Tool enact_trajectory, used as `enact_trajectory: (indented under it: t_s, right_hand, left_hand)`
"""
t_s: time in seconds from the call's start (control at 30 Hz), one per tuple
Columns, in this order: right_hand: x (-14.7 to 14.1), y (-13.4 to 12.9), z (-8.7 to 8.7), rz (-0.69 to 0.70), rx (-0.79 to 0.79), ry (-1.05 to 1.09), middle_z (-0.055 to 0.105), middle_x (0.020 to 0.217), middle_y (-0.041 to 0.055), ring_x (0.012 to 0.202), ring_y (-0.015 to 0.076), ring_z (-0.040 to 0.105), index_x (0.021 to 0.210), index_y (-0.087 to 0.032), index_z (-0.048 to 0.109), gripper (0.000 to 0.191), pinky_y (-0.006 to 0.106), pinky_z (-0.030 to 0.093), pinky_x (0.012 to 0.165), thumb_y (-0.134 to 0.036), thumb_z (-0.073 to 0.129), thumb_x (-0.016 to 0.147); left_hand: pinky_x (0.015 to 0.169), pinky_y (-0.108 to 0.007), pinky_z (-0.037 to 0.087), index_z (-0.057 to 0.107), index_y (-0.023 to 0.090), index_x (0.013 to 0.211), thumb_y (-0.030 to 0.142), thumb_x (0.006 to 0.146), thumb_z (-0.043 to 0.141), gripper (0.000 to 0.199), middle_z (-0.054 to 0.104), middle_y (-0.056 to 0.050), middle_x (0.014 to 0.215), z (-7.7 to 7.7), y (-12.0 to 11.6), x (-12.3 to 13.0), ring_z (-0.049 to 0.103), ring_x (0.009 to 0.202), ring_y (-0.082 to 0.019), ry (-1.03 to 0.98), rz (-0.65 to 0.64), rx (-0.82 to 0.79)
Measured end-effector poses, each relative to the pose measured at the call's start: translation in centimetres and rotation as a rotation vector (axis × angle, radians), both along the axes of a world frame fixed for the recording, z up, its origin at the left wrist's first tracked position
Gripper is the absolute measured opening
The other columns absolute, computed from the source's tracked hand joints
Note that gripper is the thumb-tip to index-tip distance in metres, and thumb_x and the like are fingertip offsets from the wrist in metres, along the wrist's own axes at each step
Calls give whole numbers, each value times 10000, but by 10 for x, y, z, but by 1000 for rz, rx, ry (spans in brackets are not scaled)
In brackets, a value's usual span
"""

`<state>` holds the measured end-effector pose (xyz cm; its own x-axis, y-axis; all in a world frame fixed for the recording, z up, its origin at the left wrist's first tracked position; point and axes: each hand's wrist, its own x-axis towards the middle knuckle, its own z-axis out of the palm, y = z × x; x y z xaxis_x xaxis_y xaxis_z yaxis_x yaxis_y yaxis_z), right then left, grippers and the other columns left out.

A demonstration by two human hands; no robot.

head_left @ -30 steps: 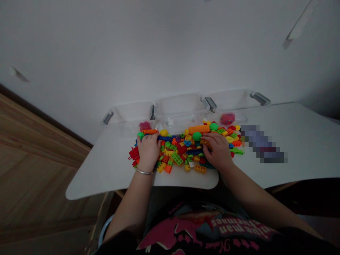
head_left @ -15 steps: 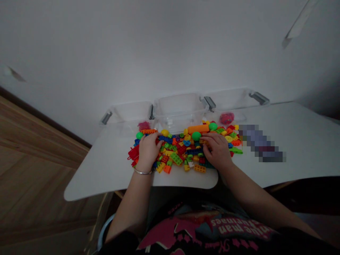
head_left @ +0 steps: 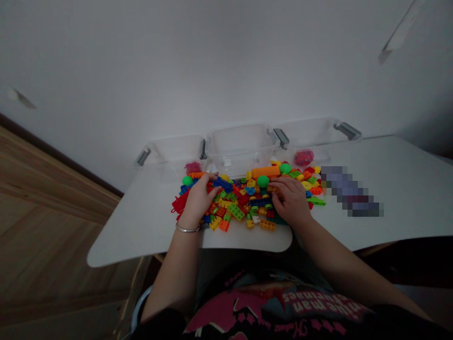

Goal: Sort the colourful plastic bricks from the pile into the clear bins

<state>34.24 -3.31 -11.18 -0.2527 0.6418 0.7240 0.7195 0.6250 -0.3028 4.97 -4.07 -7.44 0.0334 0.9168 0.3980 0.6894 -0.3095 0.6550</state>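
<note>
A dense pile of toy building blocks [head_left: 236,212] in many colours lies on the white table. At the pile's left side, my left hand [head_left: 200,196] has its thumb and fingers closed on the near end of a long blue block [head_left: 223,184]. On the right side, my right hand [head_left: 292,198] curls its fingers over an orange block [head_left: 274,189], mostly hidden beneath them. Close by the right fingertips sits a green ball [head_left: 263,182]. Between the hands lies a dark blue wheeled piece [head_left: 260,202] with green wheels.
Three clear plastic bins [head_left: 242,152] with grey latches stand along the wall behind the pile. The left one [head_left: 191,167] and right one [head_left: 303,157] hold pinkish-red things. A pixelated object [head_left: 350,191] lies on the table [head_left: 399,189] at right. Wooden furniture [head_left: 46,212] stands at left.
My left hand has shifted slightly, and the blue block in its fingers is lifted and tilted more. My right hand stays nearly in place over the orange block.
</note>
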Motion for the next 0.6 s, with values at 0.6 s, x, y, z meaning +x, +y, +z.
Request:
enact_trajectory:
  t_s: [0.6]
  right_hand:
    - [0, 0, 1, 8, 17, -4, 694, 1110, 70, 1080, 257, 595, 1034, -231, 681, 245, 465, 440, 1009, -173, 548, 836]
  left_hand:
    - [760, -286, 516, 381, 231, 895, 216, 738, 660, 320, 600, -13, 937, 69, 43, -94, 637, 779, -142, -268, 648, 355]
